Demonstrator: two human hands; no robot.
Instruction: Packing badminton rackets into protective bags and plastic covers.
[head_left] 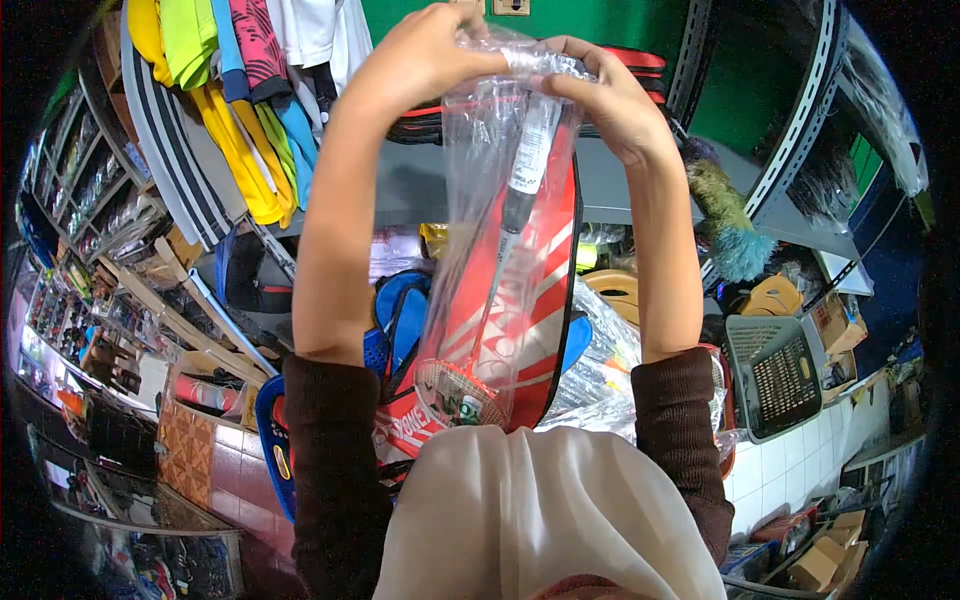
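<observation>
Both my arms reach up and forward to the top end of a long clear plastic bag [465,150]. My left hand [440,48] pinches the bunched plastic from one side, and my right hand [608,95] grips it from the other. A badminton racket [505,250] hangs upright inside the bag, its handle up near my right hand and its strung head down toward my chest. Behind the racket is a red and white racket cover [550,290] with black edging; whether it is inside the bag I cannot tell.
A grey shelf [400,180] runs across the far side, carrying black and red cases [420,125]. Colourful shirts [240,90] hang at left. A grey plastic basket [775,375], a fluffy duster [730,210] and a metal post [800,120] stand at right. Plastic-wrapped goods [600,370] lie below.
</observation>
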